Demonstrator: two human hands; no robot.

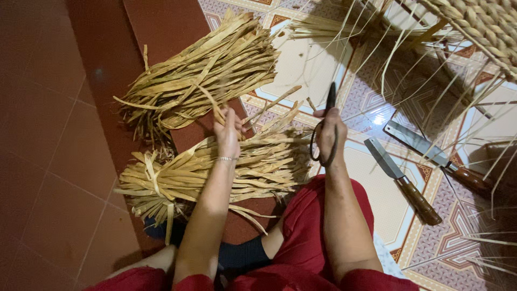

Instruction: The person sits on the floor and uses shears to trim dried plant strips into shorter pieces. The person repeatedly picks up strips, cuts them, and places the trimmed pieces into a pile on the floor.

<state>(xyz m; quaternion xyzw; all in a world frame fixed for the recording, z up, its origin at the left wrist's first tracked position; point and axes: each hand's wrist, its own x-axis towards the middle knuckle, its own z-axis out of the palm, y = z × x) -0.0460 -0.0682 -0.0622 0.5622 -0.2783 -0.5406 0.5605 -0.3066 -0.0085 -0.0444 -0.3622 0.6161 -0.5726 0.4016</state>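
Dried straw bundle (215, 172), black shears (327, 129)

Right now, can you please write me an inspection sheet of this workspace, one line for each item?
Surface: tiled floor, plain red-brown at left, patterned at right.
Job's things: near bundle of dried straw strips lies on the floor; black scissors are in hand.
Clutter: second straw bundle farther away; two wooden-handled knives on the patterned tiles; loose strands scattered at right.
Grippers: left hand grasps strips above the near bundle, bracelet on the wrist; right hand has its fingers closed through the scissors' loops.
Cables: nothing seen.
Surroundings: woven basket work at top right; the person's red clothing at the bottom edge.
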